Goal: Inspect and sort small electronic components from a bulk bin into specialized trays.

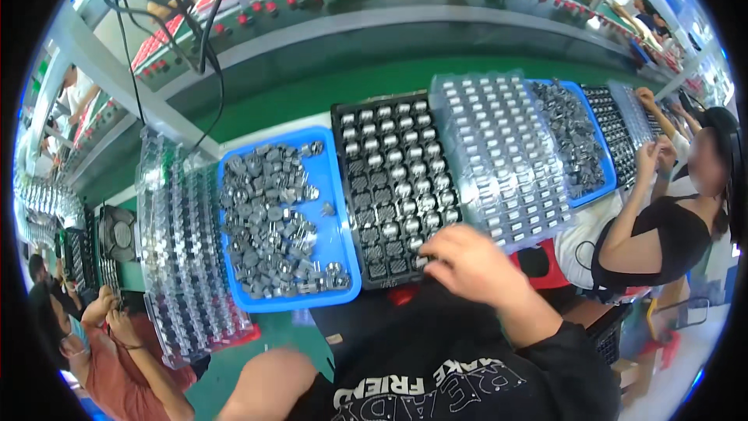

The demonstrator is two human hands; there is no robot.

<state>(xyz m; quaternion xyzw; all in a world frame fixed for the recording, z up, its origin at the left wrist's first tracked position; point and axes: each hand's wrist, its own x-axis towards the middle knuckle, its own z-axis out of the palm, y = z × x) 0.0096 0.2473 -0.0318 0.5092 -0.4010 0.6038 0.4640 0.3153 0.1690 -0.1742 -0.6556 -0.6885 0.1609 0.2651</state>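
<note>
At the near right corner of a black compartment tray, my right hand bends down with thumb and forefinger closed around a small silver metal part. The tray's right and far pockets hold shiny silver parts; several nearer left pockets show only their textured bottoms. Left of it sits a blue tray heaped with loose grey and silver parts, some with thin metal pins. My left hand is out of view. A blurred patch of bare skin shows at the lower left, and I cannot tell which body part it is.
Clear plastic trays filled with silver parts stand right of the black tray. More stacked clear trays stand at left. Co-workers sit on both sides, near another blue tray at right. Cables hang at upper left.
</note>
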